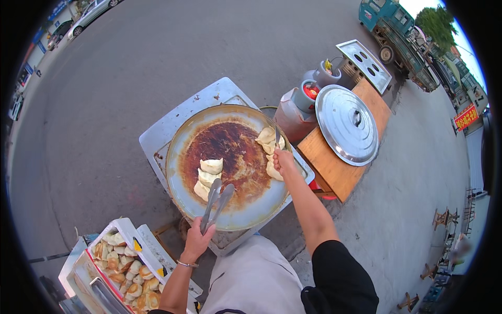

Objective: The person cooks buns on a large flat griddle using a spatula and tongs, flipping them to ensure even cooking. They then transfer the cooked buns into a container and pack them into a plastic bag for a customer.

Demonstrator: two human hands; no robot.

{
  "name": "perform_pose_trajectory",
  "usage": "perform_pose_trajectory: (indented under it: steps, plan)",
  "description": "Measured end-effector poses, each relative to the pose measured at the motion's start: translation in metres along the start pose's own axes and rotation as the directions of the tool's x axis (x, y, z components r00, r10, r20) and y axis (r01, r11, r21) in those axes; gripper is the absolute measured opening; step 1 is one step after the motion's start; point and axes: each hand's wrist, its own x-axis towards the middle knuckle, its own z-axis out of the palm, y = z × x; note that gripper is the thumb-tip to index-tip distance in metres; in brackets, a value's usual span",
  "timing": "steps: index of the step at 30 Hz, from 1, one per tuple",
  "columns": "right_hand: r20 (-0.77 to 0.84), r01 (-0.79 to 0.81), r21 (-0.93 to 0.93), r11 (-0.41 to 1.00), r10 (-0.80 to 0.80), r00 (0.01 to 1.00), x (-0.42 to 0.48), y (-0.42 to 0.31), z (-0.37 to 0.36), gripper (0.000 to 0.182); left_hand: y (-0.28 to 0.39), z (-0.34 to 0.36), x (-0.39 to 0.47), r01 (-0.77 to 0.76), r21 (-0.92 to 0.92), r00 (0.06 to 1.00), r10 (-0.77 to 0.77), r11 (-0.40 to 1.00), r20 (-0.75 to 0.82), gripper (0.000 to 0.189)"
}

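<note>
A large round griddle pan (251, 212), browned across its middle, sits before me. My left hand (198, 238) grips metal tongs (213, 200), whose arms are apart. The tongs' tips are by a row of three pale dumplings (211, 166) on the pan's left side. My right hand (283, 161) is closed around the handle of a small metal-bladed tool (277, 135), either a knife or a spatula. Its blade lies over another group of pale dumplings (266, 135) along the right rim. My right fist partly hides that group.
The pan rests on a metal stove stand (157, 137). At lower left, a white foam box (122, 227) holds many browned dumplings (133, 290). Rightward, a big metal lid (341, 125) lies on a wooden bench (321, 165), beside gas cylinders (304, 98). A teal three-wheeled truck (396, 23) stands beyond.
</note>
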Motion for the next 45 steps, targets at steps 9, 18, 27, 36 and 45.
perform_pose_trajectory:
  steps: [9,18,27,36,45]
  plan:
    - [0.083,-0.111,-0.094,0.989,0.119,0.989,-0.213,0.061,-0.018,0.028,-0.024,-0.008,-0.006,-0.147,-0.076,0.979,0.134,0.986,-0.153,0.038]
    - [0.178,-0.494,0.529,0.690,0.479,0.860,-0.207,0.116,-0.024,0.018,-0.012,0.002,0.003,-0.174,-0.025,0.984,0.172,0.984,-0.054,0.035]
    - [0.149,-0.514,0.402,0.758,0.500,0.853,-0.124,0.040,-0.056,0.018,0.052,0.073,0.107,-0.101,0.058,0.995,0.101,0.993,0.003,0.039]
    - [0.189,-0.572,0.168,0.802,0.544,0.818,-0.086,-0.013,-0.072,0.015,0.102,0.145,0.275,0.000,0.394,0.997,-0.031,0.919,0.071,0.055]
    - [0.236,-0.432,-0.077,0.898,0.438,0.868,-0.059,-0.034,-0.078,0.015,0.091,0.161,0.294,0.070,0.390,0.979,-0.139,0.918,0.151,0.051]
